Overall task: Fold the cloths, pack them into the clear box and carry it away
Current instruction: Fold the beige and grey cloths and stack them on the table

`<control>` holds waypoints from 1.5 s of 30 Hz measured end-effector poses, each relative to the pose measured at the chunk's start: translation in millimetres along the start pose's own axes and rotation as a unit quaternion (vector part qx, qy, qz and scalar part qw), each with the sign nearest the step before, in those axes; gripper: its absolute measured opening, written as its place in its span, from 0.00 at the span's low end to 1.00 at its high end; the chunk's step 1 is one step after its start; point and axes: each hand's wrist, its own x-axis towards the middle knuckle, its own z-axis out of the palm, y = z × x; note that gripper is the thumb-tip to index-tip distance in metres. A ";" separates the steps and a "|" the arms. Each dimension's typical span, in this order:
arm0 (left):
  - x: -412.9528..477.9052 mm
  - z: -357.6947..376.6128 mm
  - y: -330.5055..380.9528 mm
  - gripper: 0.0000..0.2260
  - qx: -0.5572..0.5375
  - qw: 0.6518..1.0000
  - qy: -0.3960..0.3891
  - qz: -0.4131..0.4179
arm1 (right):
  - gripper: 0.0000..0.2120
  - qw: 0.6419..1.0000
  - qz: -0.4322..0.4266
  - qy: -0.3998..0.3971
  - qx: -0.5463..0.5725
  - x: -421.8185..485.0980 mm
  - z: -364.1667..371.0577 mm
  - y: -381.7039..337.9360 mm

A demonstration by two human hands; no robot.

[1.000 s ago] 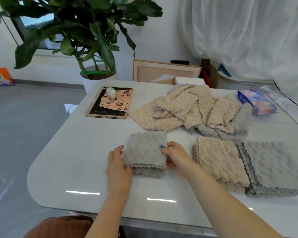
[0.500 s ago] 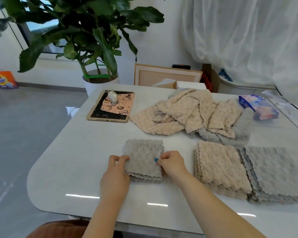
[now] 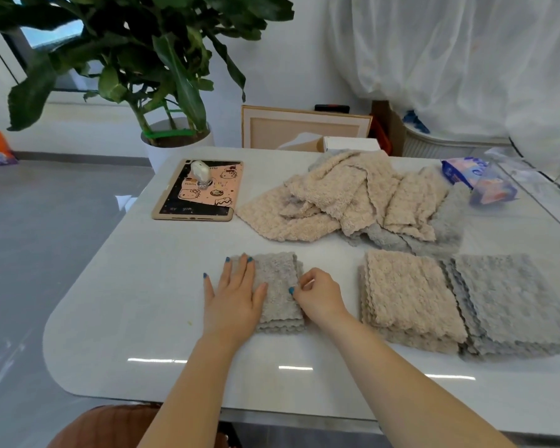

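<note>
Grey, fleecy, scallop-edged folded cloth (image 3: 280,286) flat on the glossy white table (image 3: 143,286), dead ahead and close in, long axis running away from the body. Left hand (image 3: 233,299) nearer, spread flat and pressing on its left half, fingers straight. Right hand (image 3: 317,297) at the right edge, fingers curled, thumb and forefinger pinching the layers. Half a second back: left hand only at the near-left corner, now slid up on top; right barely shifted. Just to the right, neat beige stack (image 3: 411,292), then grey stack (image 3: 511,299); beyond, unfolded heap (image 3: 353,195) of beige and grey cloths. Plenty left to fold, by the look.
</note>
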 end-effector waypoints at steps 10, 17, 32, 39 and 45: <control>-8.9 -19.8 7.3 0.33 -0.264 0.961 0.051 -0.066 | 0.33 0.976 -0.167 -0.023 -0.138 -23.6 -9.0 -0.6; -6.9 -49.6 15.3 0.22 -0.413 0.873 -0.058 -0.253 | 0.34 0.962 -0.142 -0.120 -0.201 -29.5 -10.5 -4.0; 23.5 -26.0 86.0 0.35 -0.447 0.875 -0.054 -0.174 | 0.16 0.929 -0.172 -0.057 -0.322 -20.4 -79.3 35.3; 43.2 -36.4 104.9 0.30 -0.054 0.996 0.043 -0.049 | 0.12 0.953 -0.197 -0.052 -0.223 -9.0 -87.7 31.0; 129.5 -38.8 188.8 0.11 -0.111 0.988 0.062 0.091 | 0.16 0.979 -0.153 0.013 -0.131 11.2 -145.4 44.5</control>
